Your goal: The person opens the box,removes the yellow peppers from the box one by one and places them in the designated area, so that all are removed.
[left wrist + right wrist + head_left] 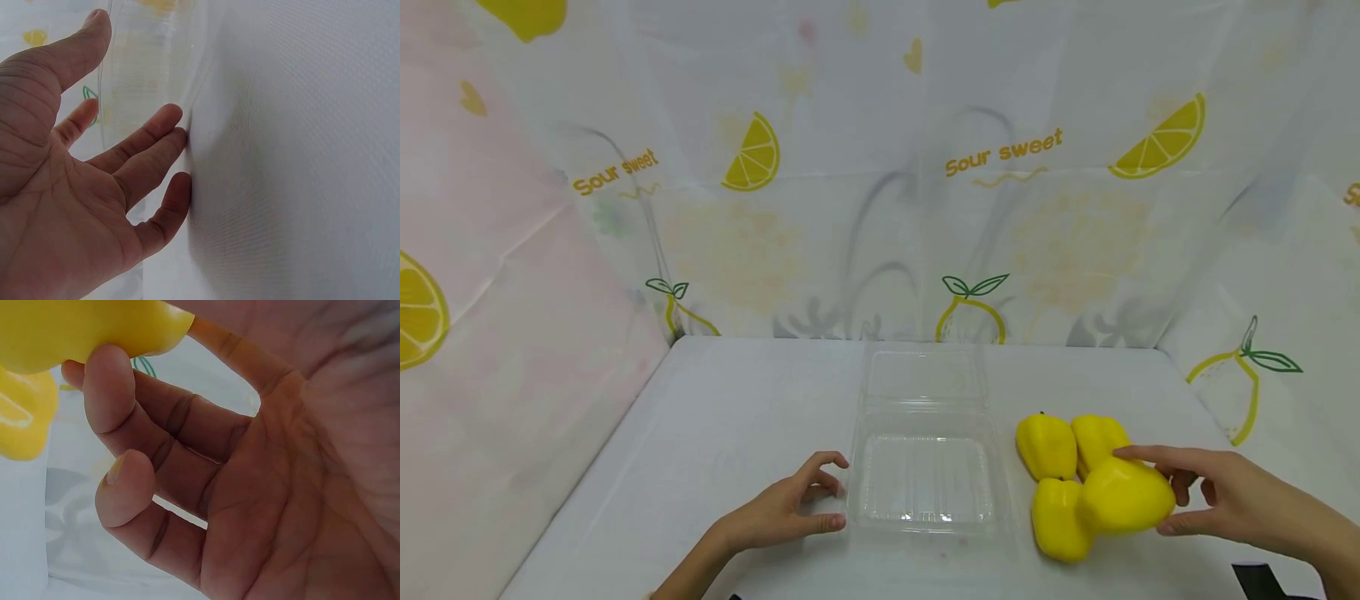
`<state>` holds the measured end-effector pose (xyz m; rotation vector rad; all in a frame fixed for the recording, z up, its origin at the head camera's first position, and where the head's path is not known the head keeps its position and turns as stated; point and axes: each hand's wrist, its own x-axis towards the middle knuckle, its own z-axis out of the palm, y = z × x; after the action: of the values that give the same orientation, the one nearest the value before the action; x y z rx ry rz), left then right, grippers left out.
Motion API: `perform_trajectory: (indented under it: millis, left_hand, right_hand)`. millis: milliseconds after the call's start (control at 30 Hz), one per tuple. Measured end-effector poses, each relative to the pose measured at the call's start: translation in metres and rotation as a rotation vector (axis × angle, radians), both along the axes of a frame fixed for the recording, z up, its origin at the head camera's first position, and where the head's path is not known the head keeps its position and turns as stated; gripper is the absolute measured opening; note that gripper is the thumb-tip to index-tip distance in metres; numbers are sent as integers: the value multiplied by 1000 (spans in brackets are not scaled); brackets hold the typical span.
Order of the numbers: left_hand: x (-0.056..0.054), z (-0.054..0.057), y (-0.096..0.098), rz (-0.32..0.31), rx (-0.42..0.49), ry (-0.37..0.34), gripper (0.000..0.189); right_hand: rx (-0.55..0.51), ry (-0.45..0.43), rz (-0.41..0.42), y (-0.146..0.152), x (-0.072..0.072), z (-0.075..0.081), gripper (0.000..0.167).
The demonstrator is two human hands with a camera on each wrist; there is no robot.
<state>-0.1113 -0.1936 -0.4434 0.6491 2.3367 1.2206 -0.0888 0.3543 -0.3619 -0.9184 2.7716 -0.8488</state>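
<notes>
A clear plastic clamshell box [925,479] lies on the white table with its lid [925,375] folded back, away from me. My left hand [797,504] is at the box's left side, thumb and fingers spread apart with nothing between them. In the left wrist view, fingertips of this hand [94,169] come down to the table surface. My right hand [1232,496] holds a yellow bell pepper [1127,497], index finger along its top and thumb at its lower right. That pepper overlaps its neighbours in the head view. Right-hand fingers [109,394] curl beneath it in the right wrist view.
Three more yellow bell peppers sit together right of the box: one at the back left [1047,446], one behind [1097,437] and one in front [1060,525]. A lemon-printed cloth [880,208] walls the table's back and sides. A black strip [1258,581] shows at the lower right.
</notes>
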Motion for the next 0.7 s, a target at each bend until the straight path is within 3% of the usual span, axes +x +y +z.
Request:
perform_trajectory:
  millis: [200, 433, 700]
  left_hand:
    - [0, -1, 0, -1, 6, -5, 62]
    - [0, 0, 0, 1, -2, -6, 62]
    - [0, 1, 1, 5, -7, -6, 62]
  right_hand:
    - [9, -50, -19, 5, 2, -5, 66]
    - [-15, -40, -10, 13, 4, -11, 67]
    - [13, -47, -60, 20, 3, -17, 68]
